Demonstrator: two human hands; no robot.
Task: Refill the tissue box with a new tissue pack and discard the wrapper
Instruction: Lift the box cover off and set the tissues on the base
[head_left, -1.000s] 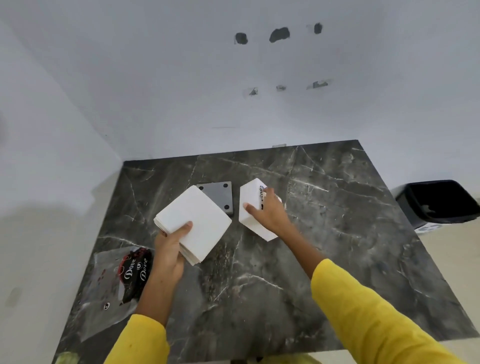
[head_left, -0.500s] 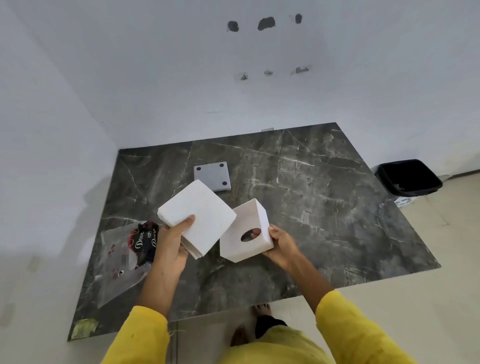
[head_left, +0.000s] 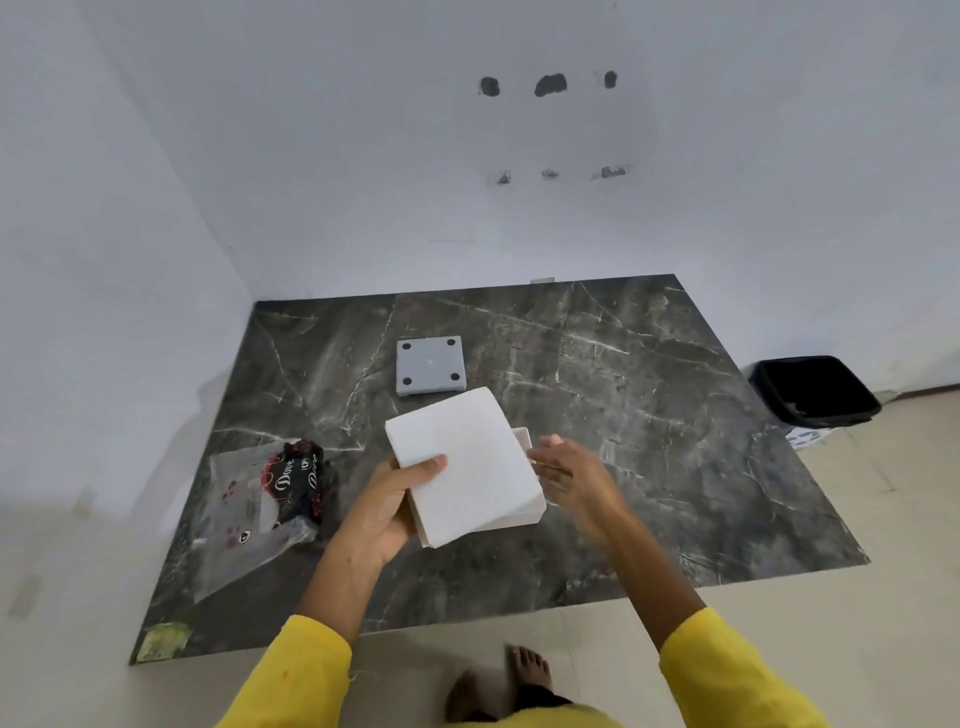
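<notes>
My left hand (head_left: 395, 504) grips a white stack of tissues (head_left: 462, 462) and holds it tilted above the table. The white tissue box (head_left: 522, 437) sits right under the stack and is mostly hidden by it; only its right rim and lower edge show. Slightly blurred, my right hand (head_left: 571, 475) is at the box's right side with thumb and fingers on its wall. The clear plastic wrapper (head_left: 244, 525), with a dark printed label, lies flat on the table to the left. The box's grey base plate (head_left: 429, 366), with black feet up, lies behind the stack.
The dark marble table (head_left: 649, 415) stands in a corner against white walls. A black waste bin (head_left: 815, 389) sits on the floor off the table's right edge. My bare feet (head_left: 498, 686) are on the tiled floor below the near edge.
My right hand lifted the box off the table and brought it toward me. My left hand moved the tissue stack right, over the box. The camera view pulled back.
</notes>
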